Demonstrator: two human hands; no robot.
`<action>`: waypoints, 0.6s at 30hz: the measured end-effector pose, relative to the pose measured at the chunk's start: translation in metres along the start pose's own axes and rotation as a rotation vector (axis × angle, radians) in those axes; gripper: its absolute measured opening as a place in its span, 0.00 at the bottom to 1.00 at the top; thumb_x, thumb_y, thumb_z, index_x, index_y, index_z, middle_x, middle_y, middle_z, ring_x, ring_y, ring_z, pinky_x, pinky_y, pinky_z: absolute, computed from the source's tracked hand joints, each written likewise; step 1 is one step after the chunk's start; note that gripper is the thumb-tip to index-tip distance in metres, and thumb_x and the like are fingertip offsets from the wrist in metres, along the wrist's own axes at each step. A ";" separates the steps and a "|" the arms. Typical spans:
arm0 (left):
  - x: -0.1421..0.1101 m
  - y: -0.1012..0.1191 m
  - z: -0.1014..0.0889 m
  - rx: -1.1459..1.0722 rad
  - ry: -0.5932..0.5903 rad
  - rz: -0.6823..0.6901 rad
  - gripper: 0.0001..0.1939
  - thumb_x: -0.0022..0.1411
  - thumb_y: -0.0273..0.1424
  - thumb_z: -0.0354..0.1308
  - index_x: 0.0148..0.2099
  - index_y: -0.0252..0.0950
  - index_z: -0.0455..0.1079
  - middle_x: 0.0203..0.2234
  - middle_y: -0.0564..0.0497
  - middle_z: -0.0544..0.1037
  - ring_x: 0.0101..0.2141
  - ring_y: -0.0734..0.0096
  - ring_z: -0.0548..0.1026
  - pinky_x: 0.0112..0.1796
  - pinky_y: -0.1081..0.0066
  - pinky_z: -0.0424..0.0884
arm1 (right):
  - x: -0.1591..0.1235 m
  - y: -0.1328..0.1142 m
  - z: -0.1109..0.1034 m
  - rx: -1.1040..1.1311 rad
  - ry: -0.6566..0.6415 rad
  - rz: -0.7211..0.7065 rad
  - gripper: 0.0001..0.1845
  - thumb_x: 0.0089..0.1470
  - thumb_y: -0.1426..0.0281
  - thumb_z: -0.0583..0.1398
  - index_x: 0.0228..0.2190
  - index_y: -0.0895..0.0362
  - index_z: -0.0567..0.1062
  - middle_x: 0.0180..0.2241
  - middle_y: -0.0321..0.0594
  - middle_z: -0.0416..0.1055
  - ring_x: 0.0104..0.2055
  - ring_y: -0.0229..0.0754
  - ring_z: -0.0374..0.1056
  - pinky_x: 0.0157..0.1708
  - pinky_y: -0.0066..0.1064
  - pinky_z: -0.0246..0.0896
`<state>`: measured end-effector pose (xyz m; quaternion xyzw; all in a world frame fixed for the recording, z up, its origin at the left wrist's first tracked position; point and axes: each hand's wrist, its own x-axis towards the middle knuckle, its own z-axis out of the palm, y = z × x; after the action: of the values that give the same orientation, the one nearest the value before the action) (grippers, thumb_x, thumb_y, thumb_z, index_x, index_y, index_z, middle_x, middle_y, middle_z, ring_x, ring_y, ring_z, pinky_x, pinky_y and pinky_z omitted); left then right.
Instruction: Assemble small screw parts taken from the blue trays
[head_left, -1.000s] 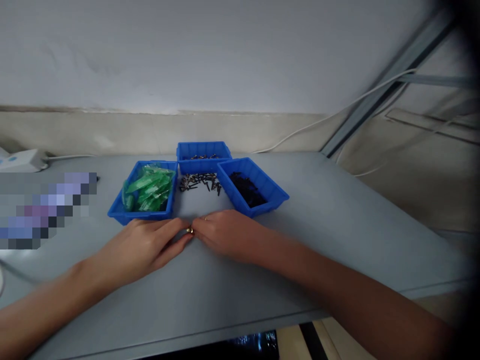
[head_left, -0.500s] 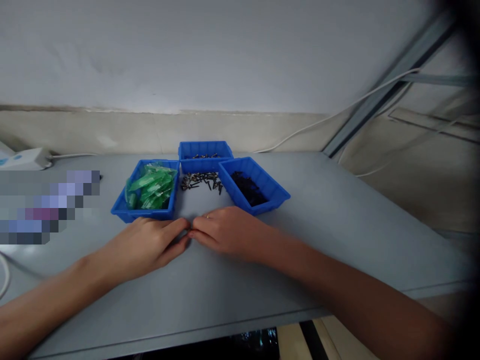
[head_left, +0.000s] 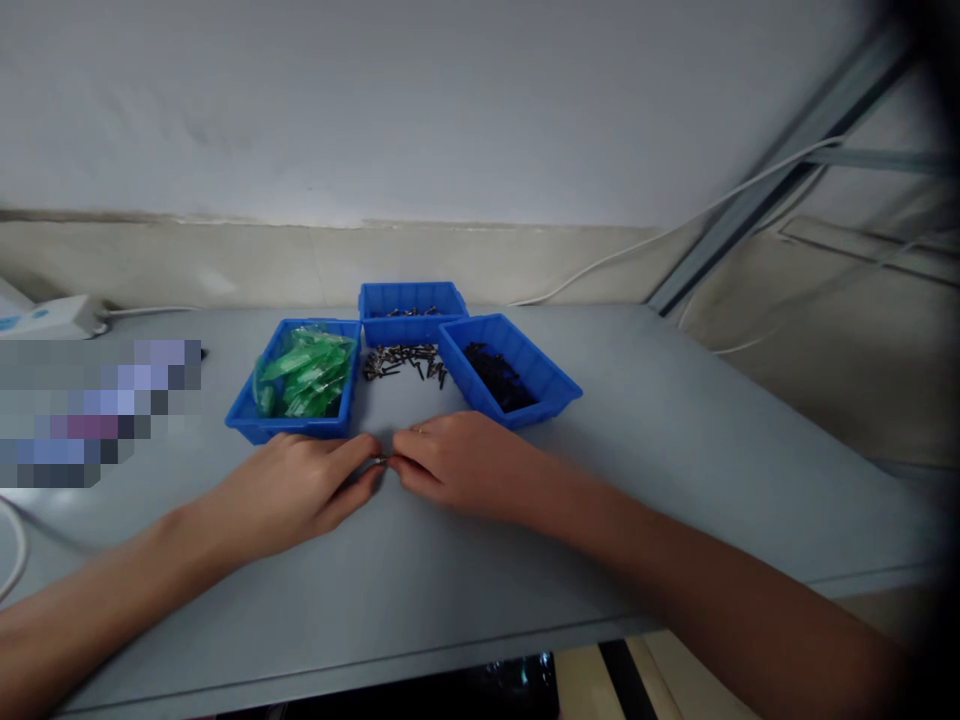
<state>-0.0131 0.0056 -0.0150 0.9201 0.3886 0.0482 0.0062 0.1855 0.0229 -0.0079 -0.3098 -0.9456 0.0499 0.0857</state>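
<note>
My left hand (head_left: 311, 490) is closed in a pinch over the table, at the near side of the green-filled bin. A small screw-like metal piece (head_left: 382, 460) shows between the fingertips of both hands. From the other side my right hand (head_left: 457, 465) pinches its end, thumb and forefinger pressed together. Most of the piece is hidden by the fingers. Beyond the hands lies a loose pile of small dark and shiny screws (head_left: 405, 358).
A blue bin (head_left: 251, 427) with green plastic packets stands left, another blue bin (head_left: 551, 385) with black small parts right. Behind the pile is a third blue bin (head_left: 412, 295) with some screws. A white power strip (head_left: 64, 318) lies far left, a metal frame (head_left: 750, 200) right.
My right hand has drawn slightly to the right, so a gap with the metal piece now shows between the fingertips. My left hand has hardly moved.
</note>
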 end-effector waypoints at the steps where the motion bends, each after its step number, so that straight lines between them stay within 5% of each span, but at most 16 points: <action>1: 0.000 0.000 0.000 0.000 0.005 0.000 0.13 0.64 0.35 0.41 0.34 0.36 0.62 0.18 0.55 0.69 0.21 0.70 0.71 0.21 0.72 0.59 | 0.000 0.000 0.000 -0.001 -0.008 0.002 0.10 0.56 0.68 0.51 0.28 0.59 0.68 0.25 0.38 0.71 0.25 0.36 0.64 0.24 0.28 0.46; 18: 0.001 0.001 -0.004 -0.070 0.077 0.001 0.15 0.65 0.36 0.40 0.37 0.34 0.65 0.20 0.53 0.71 0.21 0.72 0.72 0.22 0.74 0.63 | -0.001 0.004 0.008 -0.162 0.039 -0.088 0.10 0.58 0.72 0.48 0.30 0.59 0.68 0.25 0.38 0.70 0.24 0.37 0.64 0.22 0.30 0.47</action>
<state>-0.0115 0.0055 -0.0107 0.9171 0.3859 0.0971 0.0234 0.1868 0.0253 -0.0162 -0.2748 -0.9574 -0.0365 0.0809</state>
